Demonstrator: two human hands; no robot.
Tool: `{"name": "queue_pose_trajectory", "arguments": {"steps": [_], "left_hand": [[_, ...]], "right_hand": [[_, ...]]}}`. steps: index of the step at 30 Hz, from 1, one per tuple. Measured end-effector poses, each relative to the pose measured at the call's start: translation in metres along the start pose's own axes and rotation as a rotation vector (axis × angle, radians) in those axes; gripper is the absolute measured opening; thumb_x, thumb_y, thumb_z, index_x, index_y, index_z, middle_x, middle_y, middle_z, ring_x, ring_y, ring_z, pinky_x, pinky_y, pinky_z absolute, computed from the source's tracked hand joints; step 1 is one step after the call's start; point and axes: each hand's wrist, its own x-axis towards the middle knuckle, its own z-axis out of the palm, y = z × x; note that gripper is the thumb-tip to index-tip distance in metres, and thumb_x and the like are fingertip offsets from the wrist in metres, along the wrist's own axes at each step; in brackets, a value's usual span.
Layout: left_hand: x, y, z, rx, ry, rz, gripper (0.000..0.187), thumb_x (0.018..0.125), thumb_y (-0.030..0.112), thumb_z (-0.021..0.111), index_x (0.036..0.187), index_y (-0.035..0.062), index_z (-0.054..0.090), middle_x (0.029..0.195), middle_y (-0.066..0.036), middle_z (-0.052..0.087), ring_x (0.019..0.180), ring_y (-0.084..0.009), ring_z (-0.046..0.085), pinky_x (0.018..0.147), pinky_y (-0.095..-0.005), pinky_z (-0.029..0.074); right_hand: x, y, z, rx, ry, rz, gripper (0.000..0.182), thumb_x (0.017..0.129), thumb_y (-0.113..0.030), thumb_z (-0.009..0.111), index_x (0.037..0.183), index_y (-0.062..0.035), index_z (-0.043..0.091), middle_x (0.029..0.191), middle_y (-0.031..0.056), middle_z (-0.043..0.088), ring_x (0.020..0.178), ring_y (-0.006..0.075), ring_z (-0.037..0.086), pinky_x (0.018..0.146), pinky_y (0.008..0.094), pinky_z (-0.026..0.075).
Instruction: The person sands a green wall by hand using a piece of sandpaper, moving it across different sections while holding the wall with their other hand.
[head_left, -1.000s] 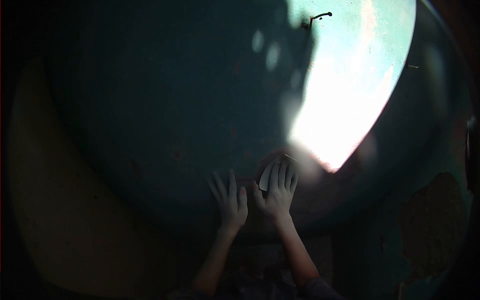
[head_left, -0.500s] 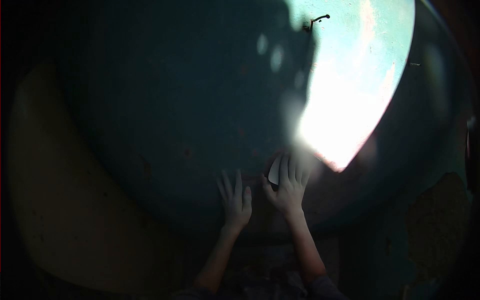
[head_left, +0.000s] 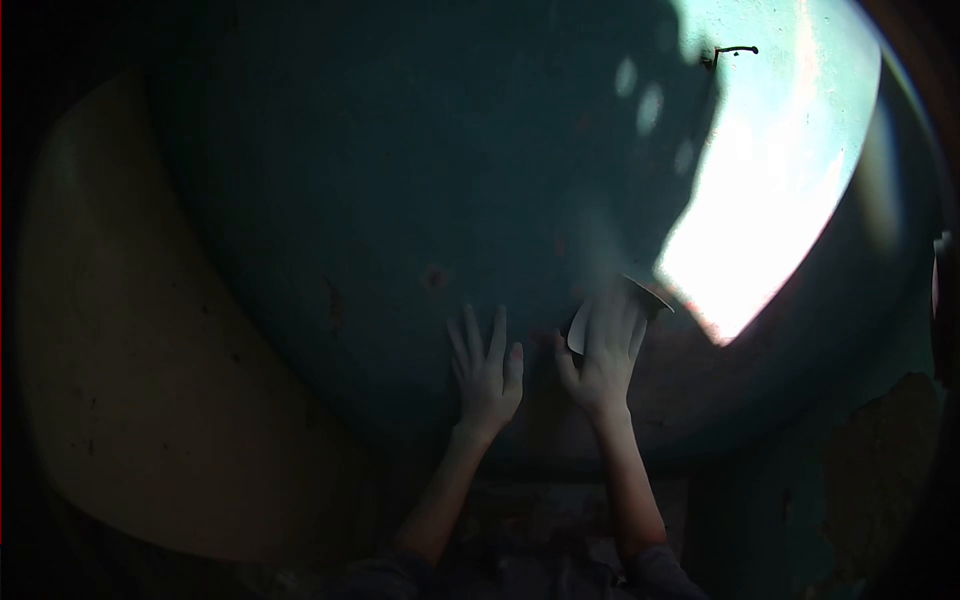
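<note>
1. Two bare hands are up in the lower middle of the frame, both pressed against one big teal painted surface (head_left: 400,180) that fills most of the view.
2. The left hand (head_left: 488,375) lies flat on the paint, fingers spread and pointing up; it is open and grips nothing.
3. The right hand (head_left: 605,360) sits just beside it, to the right, fingers stretched upward over one pale sheet (head_left: 578,328), probably sandpaper.
4. That sheet is pinned flat between palm and surface rather than clenched; one curved edge peeks out at the left of the fingers, and a corner pokes out at the upper right of them.
5. The two hands are near each other but not touching.
6. One bright patch of sunlight (head_left: 760,210) falls across the upper right of the frame, its lower tip just to the right of the right hand.
7. One small dark hook (head_left: 733,51) sticks out at the upper right, inside the lit zone.
8. Three small light spots dot the shade just left of the sunlit area.
9. One pale tan wall area (head_left: 110,380) curves down the left side of the frame.
</note>
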Motion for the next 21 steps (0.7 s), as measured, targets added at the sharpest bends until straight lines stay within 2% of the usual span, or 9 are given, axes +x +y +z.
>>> {"name": "queue_pose_trajectory", "arguments": {"steps": [4,5,6,9,12,13,16,19,21], "left_hand": [[0.014,-0.015,-0.013,0.116,0.033,0.049,0.061,0.106,0.033,0.047,0.16,0.0114,0.032,0.166,-0.031,0.01,0.15,-0.0584,0.007,0.118,-0.0673,0.014],[0.017,-0.021,-0.018,0.115,0.025,0.056,0.061,0.106,0.033,0.047,0.16,0.0114,0.032,0.166,-0.031,0.01,0.15,-0.0584,0.007,0.118,-0.0673,0.014],[0.02,-0.029,-0.024,0.13,0.035,0.067,0.06,0.106,0.034,0.047,0.16,0.0118,0.032,0.166,-0.031,0.011,0.149,-0.0588,0.007,0.117,-0.0682,0.013],[0.03,-0.052,-0.042,0.136,0.045,0.075,0.06,0.106,0.036,0.045,0.16,0.012,0.033,0.166,-0.03,0.011,0.149,-0.0599,0.007,0.116,-0.0694,0.013],[0.033,-0.081,-0.054,0.173,0.044,0.107,0.06,0.107,0.037,0.044,0.16,0.0115,0.033,0.166,-0.03,0.011,0.148,-0.0611,0.006,0.116,-0.0707,0.011],[0.029,-0.093,-0.059,0.217,0.057,0.133,0.061,0.107,0.038,0.044,0.16,0.0112,0.033,0.166,-0.031,0.011,0.148,-0.0618,0.005,0.116,-0.0717,0.009],[0.032,-0.11,-0.062,0.281,-0.017,0.19,0.064,0.106,0.042,0.043,0.16,0.0097,0.032,0.166,-0.032,0.007,0.147,-0.064,-0.001,0.113,-0.0752,0.004],[0.032,-0.118,-0.049,0.272,-0.062,0.211,0.068,0.105,0.048,0.041,0.16,0.0082,0.03,0.164,-0.035,0.001,0.144,-0.067,-0.009,0.109,-0.0795,-0.001],[0.034,-0.123,-0.041,0.283,-0.056,0.25,0.07,0.105,0.05,0.04,0.16,0.0073,0.029,0.163,-0.038,-0.001,0.143,-0.0689,-0.012,0.107,-0.0815,-0.003]], "right_hand": [[0.04,-0.013,-0.012,-0.046,0.113,0.01,0.084,0.093,-0.042,0.062,0.157,0.0025,0.03,0.16,0.0272,0.031,0.151,0.049,0.022,0.12,0.0641,0.014],[0.035,-0.016,-0.009,-0.017,0.063,0.042,0.085,0.094,-0.04,0.062,0.157,0.0054,0.026,0.161,0.0311,0.027,0.151,0.0514,0.018,0.12,0.0646,0.012],[0.021,-0.021,0.001,-0.021,0.065,0.055,0.085,0.094,-0.04,0.062,0.157,0.0054,0.026,0.161,0.0311,0.027,0.151,0.0514,0.018,0.12,0.0646,0.012],[-0.033,-0.037,0.047,0.014,-0.032,0.112,0.087,0.096,-0.041,0.059,0.154,0.0136,0.024,0.157,0.0409,0.022,0.148,0.0602,0.013,0.119,0.0666,0.009],[-0.036,-0.044,0.067,0.026,0.042,0.177,0.088,0.097,-0.043,0.058,0.154,0.0135,0.022,0.158,0.0396,0.021,0.148,0.0607,0.012,0.12,0.0663,0.008],[-0.02,-0.052,0.057,0.07,0.087,0.179,0.09,0.099,-0.045,0.055,0.155,0.0143,0.017,0.16,0.0402,0.015,0.149,0.0591,0.007,0.12,0.0649,0.004],[0.031,-0.055,0.028,0.107,0.184,0.206,0.093,0.1,-0.048,0.05,0.155,0.0157,0.011,0.161,0.0411,0.008,0.151,0.057,0.001,0.121,0.0634,0.0],[0.031,-0.056,0.039,0.151,0.236,0.278,0.094,0.101,-0.049,0.047,0.155,0.0165,0.007,0.16,0.0429,0.002,0.151,0.0564,-0.003,0.121,0.0623,-0.002],[-0.004,-0.071,0.076,0.144,0.229,0.306,0.096,0.101,-0.049,0.048,0.154,0.0178,0.005,0.16,0.0442,0.001,0.151,0.0573,-0.004,0.121,0.0619,-0.002]]}}
